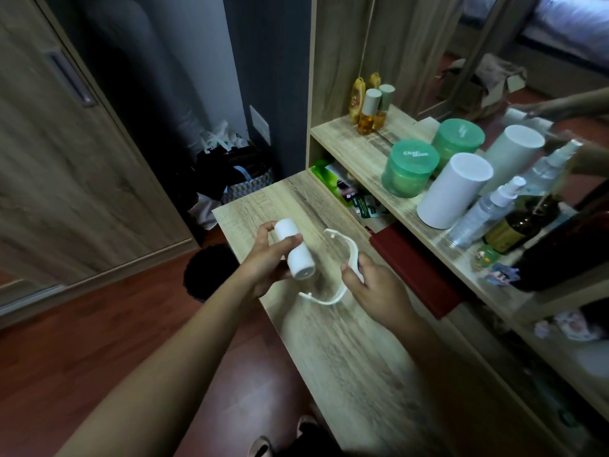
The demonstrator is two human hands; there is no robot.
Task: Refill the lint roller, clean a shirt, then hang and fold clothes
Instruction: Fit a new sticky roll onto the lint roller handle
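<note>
Above the wooden dresser top [346, 351], the left hand [263, 270] curls round a tilted white lint-roller refill roll [295, 255]. Just beside it, the right hand [379, 291] grips the empty white roller frame [352, 249] by its handle.
</note>
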